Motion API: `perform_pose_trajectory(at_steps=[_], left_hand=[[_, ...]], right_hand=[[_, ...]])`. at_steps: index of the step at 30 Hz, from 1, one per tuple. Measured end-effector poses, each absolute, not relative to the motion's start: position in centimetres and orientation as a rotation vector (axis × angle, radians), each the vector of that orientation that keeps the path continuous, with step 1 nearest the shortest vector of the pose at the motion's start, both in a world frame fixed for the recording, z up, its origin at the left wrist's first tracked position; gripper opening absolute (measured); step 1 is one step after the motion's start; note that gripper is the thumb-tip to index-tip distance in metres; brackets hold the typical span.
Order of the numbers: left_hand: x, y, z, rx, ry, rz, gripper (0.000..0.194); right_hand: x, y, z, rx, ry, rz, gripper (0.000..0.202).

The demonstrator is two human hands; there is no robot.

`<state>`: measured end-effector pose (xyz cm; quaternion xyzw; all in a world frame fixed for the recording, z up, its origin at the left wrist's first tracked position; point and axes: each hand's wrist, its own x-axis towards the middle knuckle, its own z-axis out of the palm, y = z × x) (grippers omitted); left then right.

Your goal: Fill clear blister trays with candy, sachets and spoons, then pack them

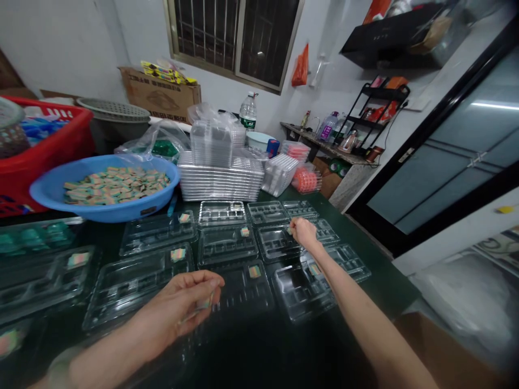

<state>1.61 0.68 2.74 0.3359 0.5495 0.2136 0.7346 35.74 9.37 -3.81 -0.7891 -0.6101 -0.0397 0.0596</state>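
Clear plastic trays (227, 246) with moulded compartments lie in rows on the dark green table. Several hold a small pastel-striped piece (254, 272) in an upper right compartment. My left hand (182, 302) is closed around striped pieces, partly hidden by the fingers, above the near trays. Farther off, my right hand (304, 232) reaches over a tray in the middle row, its fingers pinched on a striped piece (290, 230) of which only an edge shows. Behind the trays at left, a blue basin (109, 213) holds a heap of the same striped pieces.
Stacked clear trays (221, 178) stand at the back, beside more plastic packs (279, 173). A red basket (52, 162) and teal packets (36, 237) are at the left. A water bottle (248, 111) rises behind the stacks. At right is a black-framed door (441, 156).
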Motion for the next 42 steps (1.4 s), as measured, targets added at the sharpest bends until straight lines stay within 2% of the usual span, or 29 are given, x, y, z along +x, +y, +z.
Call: perform_pose_trajectory(at_steps=[7,10,13,15,18,20,24,32,38,42], left_hand=[[2.0,1.3,2.2,0.495,1.182,0.568,0.024],[2.0,1.8,1.7,0.400,1.048,0.581,0.026],[1.8,2.5,0.7,0.336,0.836,0.604,0.033],[1.6,3.0,0.2,0.299,0.737,0.656,0.037],[1.5,3.6,0.0,0.259,0.697,0.760,0.038],[1.7,3.8,0.3,0.241,0.685,0.812,0.036],[1.9,3.4,1.6,0.210,0.688,0.850,0.034],[0.9,2.0,3.2,0.190,0.772,0.897,0.031],[0.4,1.1,2.9,0.211,0.735,0.875,0.030],[0.2,0.8,2.6,0.256,0.763,0.888,0.026]], right_hand=[[35.5,8.2,-3.3,-2.330,-1.941,-0.169,0.018],[35.4,7.7,-2.9,-2.261,-1.925,-0.174,0.018],[33.7,6.5,-2.0,-2.152,-1.881,-0.205,0.026],[30.8,4.7,-1.0,-1.934,-1.885,-0.177,0.029],[24.4,0.8,0.6,-1.335,-1.951,0.103,0.022],[20.1,-1.8,1.2,-1.156,-2.038,0.235,0.021],[14.9,-3.8,0.5,-1.177,-2.062,0.236,0.023],[12.6,-3.4,-1.1,-1.204,-2.003,-0.084,0.031],[12.2,-3.8,-1.0,-1.141,-1.958,-0.095,0.018],[12.5,-4.0,-1.2,-1.093,-1.970,-0.090,0.017]])
